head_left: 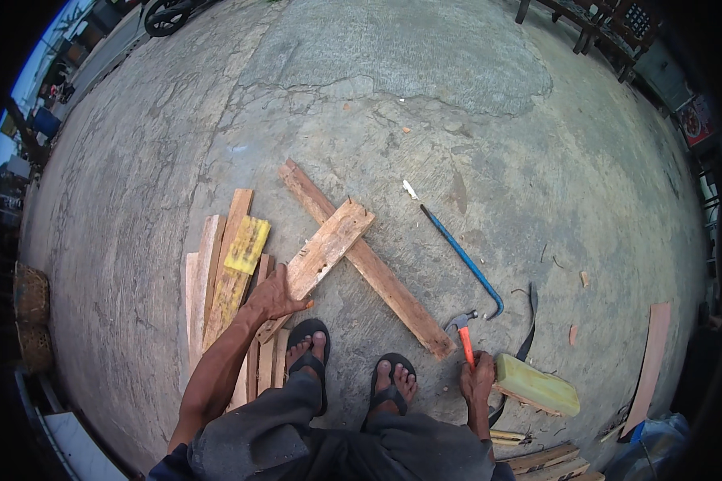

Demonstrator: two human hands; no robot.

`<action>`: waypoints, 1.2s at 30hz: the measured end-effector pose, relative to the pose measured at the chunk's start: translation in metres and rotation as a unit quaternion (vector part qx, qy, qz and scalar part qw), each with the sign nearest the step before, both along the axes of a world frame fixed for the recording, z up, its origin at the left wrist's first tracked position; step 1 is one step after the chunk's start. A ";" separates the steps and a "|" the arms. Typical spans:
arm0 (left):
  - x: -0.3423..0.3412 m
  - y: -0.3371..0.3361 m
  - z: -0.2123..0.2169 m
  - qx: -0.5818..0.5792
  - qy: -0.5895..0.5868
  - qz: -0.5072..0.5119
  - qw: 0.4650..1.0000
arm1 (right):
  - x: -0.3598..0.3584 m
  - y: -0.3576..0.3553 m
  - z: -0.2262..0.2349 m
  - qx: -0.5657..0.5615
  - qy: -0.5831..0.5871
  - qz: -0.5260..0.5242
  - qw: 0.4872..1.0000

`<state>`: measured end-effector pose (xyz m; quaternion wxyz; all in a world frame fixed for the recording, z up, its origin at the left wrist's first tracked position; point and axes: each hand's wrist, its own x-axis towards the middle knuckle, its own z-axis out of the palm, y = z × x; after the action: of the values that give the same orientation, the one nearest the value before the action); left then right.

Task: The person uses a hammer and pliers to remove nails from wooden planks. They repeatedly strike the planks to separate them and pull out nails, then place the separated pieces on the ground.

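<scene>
My left hand (273, 297) is closed on the near end of a short, pale wooden board (329, 244). Nails poke up at the board's far end. It lies slantwise across a longer, darker plank (397, 298) on the concrete, so the two form a cross. In my right hand (478, 377) is a claw hammer (467, 341) with an orange handle, held low by my right foot. Its metal head is beside the near end of the longer plank. My palm and fingers cover the lower part of the handle.
A blue crowbar (464, 255) lies right of the crossed wood. By my right hand are a yellow-green block (537, 386) and a black strap (531, 321). Several planks (210, 260) are piled at left, one with yellow paint (247, 244). A single plank (650, 361) lies far right.
</scene>
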<state>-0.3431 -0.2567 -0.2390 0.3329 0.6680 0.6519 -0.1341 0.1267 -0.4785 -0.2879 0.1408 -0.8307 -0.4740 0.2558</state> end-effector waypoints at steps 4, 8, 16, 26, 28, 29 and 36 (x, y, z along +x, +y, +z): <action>-0.003 0.004 -0.010 -0.026 0.007 -0.018 0.999 | -0.020 0.059 0.066 -0.069 -0.091 0.024 0.993; 0.005 0.011 -0.023 -0.019 0.016 -0.015 1.000 | -0.011 0.099 0.071 -0.083 -0.223 0.056 0.970; 0.007 0.004 -0.029 -0.052 0.011 0.008 0.999 | -0.012 0.153 0.116 0.044 0.374 -0.081 0.923; 0.007 0.004 -0.016 -0.062 0.035 0.026 0.997 | -0.136 0.241 0.150 0.342 0.336 0.160 0.863; 0.015 0.016 -0.015 -0.052 0.029 0.005 0.998 | -0.129 0.243 0.103 0.438 0.241 0.172 0.849; 0.016 0.013 -0.020 -0.047 0.031 -0.006 0.998 | -0.126 0.245 0.069 0.452 0.128 0.180 0.864; 0.010 0.006 -0.012 -0.059 0.024 0.035 0.997 | -0.152 0.267 0.179 0.228 0.216 0.205 0.927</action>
<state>-0.3331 -0.2509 -0.2505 0.3606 0.6204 0.6736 -0.1770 -0.0252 -0.2110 -0.1091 0.3701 -0.5857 -0.6376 0.3369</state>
